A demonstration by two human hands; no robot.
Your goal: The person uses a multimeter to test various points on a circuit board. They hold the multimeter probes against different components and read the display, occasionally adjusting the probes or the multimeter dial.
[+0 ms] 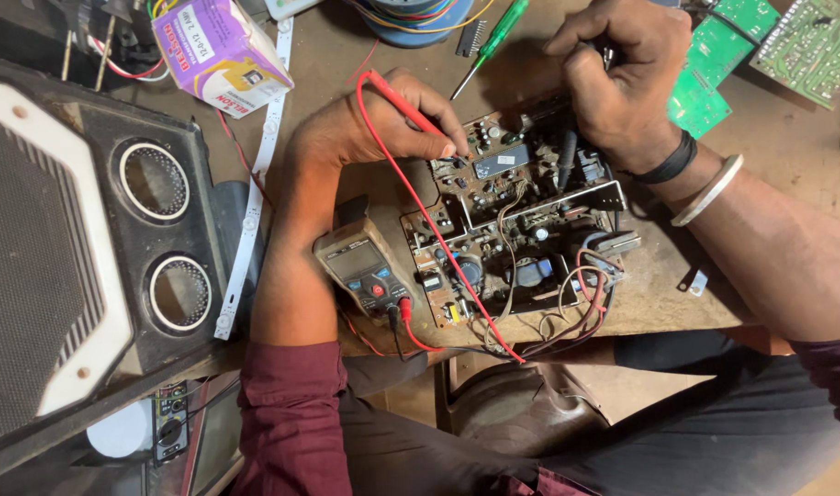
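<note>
Circuit board (pixel 512 230) at frame centre on workbench (pixel 787 147). Left hand (pixel 374 124) pinches red probe (pixel 406 106), tip on board. Right hand (pixel 622 83) clamped on black probe (pixel 567 156). Multimeter (pixel 363 268) lower left of board; measuring underway, reading unreadable.

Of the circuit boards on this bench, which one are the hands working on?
The brown circuit board in the middle, crowded with parts and wires. The left hand presses a red probe onto it; the green boards lie untouched at the far right.
</note>
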